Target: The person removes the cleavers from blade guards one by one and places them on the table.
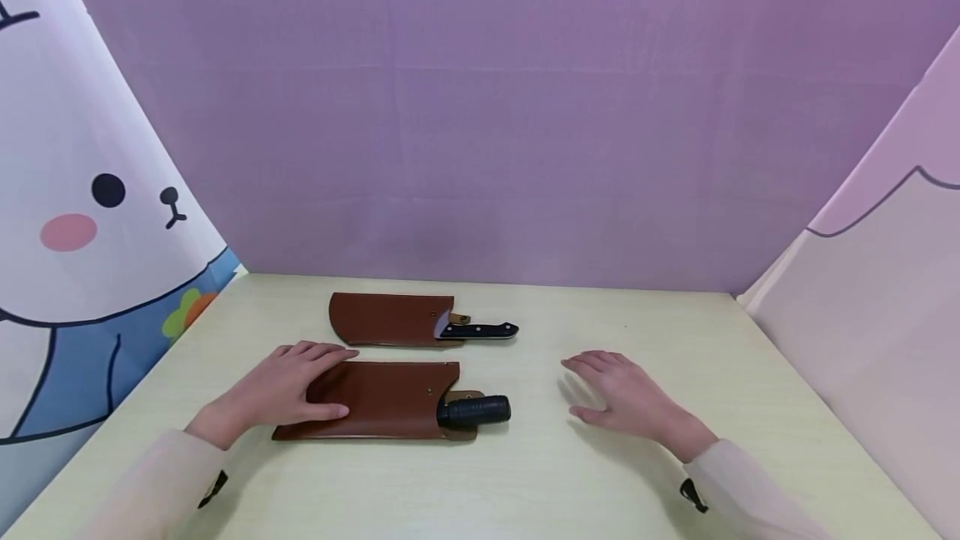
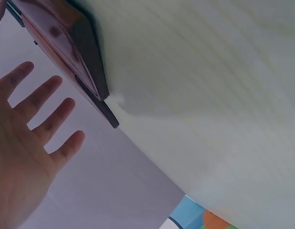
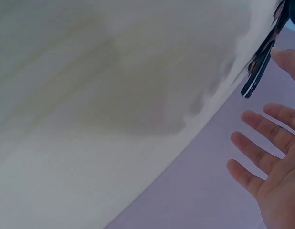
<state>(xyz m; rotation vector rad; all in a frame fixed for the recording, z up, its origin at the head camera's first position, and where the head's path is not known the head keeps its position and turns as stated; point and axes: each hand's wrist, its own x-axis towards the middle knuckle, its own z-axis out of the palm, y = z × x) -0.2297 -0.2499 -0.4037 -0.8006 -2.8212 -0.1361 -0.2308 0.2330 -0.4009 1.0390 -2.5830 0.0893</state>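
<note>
In the head view, my left hand (image 1: 288,386) is over the left end of the nearer brown leather sheath (image 1: 386,402), fingers extended and thumb apart. A thick black handle (image 1: 474,411) sticks out of that sheath's right end; whatever it belongs to is hidden inside. Behind lies a second brown sheath (image 1: 390,319) with a knife (image 1: 483,331) in it, its black riveted handle and a bit of blade showing. My right hand (image 1: 626,398) hovers to the right of both, holding nothing, its fingers loosely extended. The right wrist view shows its spread fingers (image 3: 257,131).
Both sheaths lie on a pale wood-grain table (image 1: 540,482), each with a small strap at its right end. A purple cloth wall (image 1: 525,107) rises behind the table. Cartoon-printed panels stand at the left (image 1: 97,273) and right (image 1: 885,315).
</note>
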